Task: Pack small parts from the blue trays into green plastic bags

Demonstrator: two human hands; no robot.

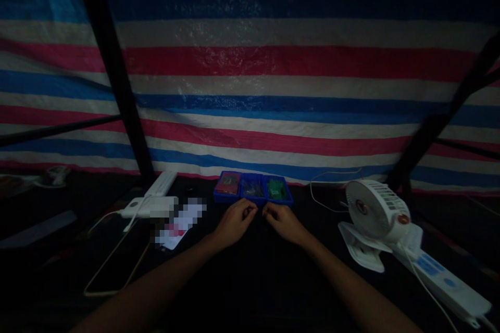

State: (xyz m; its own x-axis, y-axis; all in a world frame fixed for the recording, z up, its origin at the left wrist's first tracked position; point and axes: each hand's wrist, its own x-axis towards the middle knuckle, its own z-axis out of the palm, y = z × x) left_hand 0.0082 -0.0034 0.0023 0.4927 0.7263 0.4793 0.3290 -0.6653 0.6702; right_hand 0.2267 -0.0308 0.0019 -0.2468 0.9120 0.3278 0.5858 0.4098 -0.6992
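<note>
Fingers (pixel 249 212) of my left hand (pixel 233 225) and right hand (pixel 285 223) curl narrow, anything held I cannot tell, just near the blue tray (pixel 253 200), within easy reach.

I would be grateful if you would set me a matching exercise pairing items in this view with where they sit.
Items:
1. fan
2. blue tray
3. striped tarp
4. power strip

Places:
A. Just beyond the left hand and right hand
B. Hanging behind the table
C. At lower right, running toward the camera
D. Right of the hands, on a white clip base

Pairs: 1-D, 2-A, 3-B, 4-C
</note>
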